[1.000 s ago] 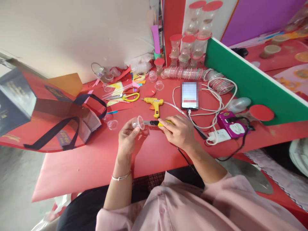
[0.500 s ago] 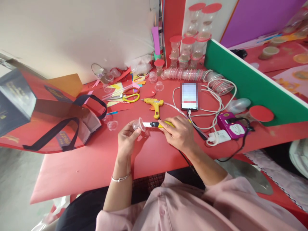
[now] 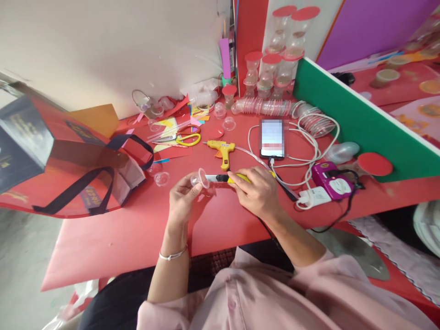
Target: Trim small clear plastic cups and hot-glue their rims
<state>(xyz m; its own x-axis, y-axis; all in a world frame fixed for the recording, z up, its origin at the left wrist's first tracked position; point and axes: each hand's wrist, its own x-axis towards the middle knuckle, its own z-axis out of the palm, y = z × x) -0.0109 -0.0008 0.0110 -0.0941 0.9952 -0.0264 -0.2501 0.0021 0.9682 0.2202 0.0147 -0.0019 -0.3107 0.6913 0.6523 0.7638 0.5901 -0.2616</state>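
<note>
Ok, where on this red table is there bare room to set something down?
The widest bare stretch of the red table runs along the near edge, from the bag to the left hand holding the clear cup. A smaller patch lies between that hand and the right hand gripping the knife. The back is crowded: scissors, glue gun, phone, cables, stacked cups.

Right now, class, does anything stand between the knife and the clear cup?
Nothing visible does. The right hand holds the yellow knife, its blade reaching straight to the clear cup held by the left hand.
</note>
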